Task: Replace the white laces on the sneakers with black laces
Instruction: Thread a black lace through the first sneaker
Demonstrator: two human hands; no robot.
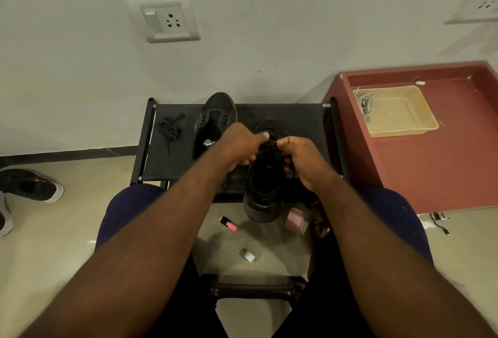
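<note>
Two black sneakers sit on a low black fabric rack [293,116]. The right sneaker [265,189] points away from me, heel over the rack's front edge. My left hand [241,143] and my right hand [299,158] meet over its upper eyelets, each pinching part of a black lace [270,146] threaded in it. The left sneaker [215,119] lies further back with no lace visible in its eyelets. A loose black lace [169,127] lies bunched at the rack's left end. White laces [365,104] lie coiled in a beige tray [398,111].
The tray rests on a red cabinet top [444,159] to the right. On the floor below the rack lie a pink highlighter [228,223], a pink case [295,220] and a small grey piece [247,254]. Other shoes [32,185] sit at far left. The wall is close behind.
</note>
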